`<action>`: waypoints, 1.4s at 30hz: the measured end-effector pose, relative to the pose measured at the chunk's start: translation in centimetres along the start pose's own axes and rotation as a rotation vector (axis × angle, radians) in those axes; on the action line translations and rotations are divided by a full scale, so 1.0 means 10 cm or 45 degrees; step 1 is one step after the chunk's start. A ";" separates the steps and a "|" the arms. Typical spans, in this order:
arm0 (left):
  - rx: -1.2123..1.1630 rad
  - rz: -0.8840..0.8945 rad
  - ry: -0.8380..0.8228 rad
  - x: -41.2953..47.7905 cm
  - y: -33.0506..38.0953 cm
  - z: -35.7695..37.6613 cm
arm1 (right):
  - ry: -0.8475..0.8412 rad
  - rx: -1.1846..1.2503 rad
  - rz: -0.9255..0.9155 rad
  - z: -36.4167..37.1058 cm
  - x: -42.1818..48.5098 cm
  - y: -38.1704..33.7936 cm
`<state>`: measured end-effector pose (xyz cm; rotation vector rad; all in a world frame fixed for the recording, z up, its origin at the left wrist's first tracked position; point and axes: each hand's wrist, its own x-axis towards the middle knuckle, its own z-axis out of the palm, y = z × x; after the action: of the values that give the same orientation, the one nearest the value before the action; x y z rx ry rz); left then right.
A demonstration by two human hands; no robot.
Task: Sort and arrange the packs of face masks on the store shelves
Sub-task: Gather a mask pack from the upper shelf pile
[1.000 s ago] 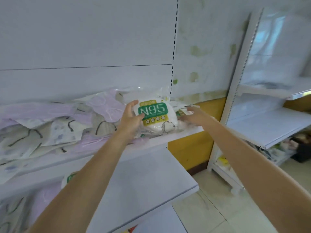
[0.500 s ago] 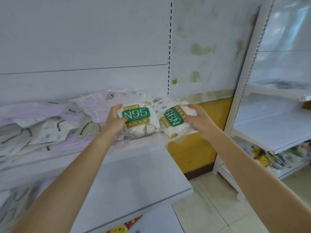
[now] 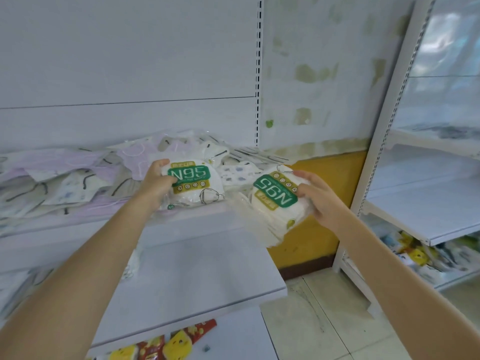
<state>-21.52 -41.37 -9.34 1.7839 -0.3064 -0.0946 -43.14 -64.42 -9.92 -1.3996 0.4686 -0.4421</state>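
heap of mask packs (image 3: 85, 183) behind both n95 packs (image 3: 193, 179)

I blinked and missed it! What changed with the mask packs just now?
The right grip took hold of a second N95 pack and lifted it off the shelf, toward the person. The left grip still holds the first N95 pack on the shelf.

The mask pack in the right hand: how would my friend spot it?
Find the white metal shelf piled with mask packs, then go to its right end. There the right hand grips a clear plastic pack of white masks with a green N95 label, off the shelf. Unlike the matching pack in the left hand, its label is upside down.
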 end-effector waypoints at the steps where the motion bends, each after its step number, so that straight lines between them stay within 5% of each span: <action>1: 0.004 0.012 0.016 -0.01 0.00 0.00 | -0.013 0.004 -0.025 -0.07 -0.03 -0.03; 9: -0.093 0.254 -0.013 -0.17 0.23 0.05 | -0.042 0.592 -0.317 0.05 -0.06 -0.28; 14: -0.329 0.345 -0.207 -0.48 0.33 0.17 | 0.099 0.697 -0.149 0.96 0.03 -0.21; 21: -0.410 0.323 0.215 -0.37 0.29 0.17 | -0.059 -0.083 -0.271 1.44 0.10 -0.02; 26: -0.408 0.339 0.287 -0.14 0.29 -0.12 | 0.398 -0.772 -0.527 0.83 0.72 -0.12; 31: -0.395 0.384 0.321 -0.01 0.23 -0.29 | 0.274 -1.490 -0.108 0.30 1.37 -0.24; 35: -0.402 0.313 0.327 0.12 0.14 -0.40 | 0.127 -1.608 0.048 0.22 1.67 -0.16; 42: -0.398 0.304 0.330 0.27 0.03 -0.54 | -0.129 -1.695 -0.098 0.72 1.65 -0.04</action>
<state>-17.69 -37.00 -7.45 1.4193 -0.2969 0.2454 -25.45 -67.71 -9.55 -2.7086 0.6602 -0.0624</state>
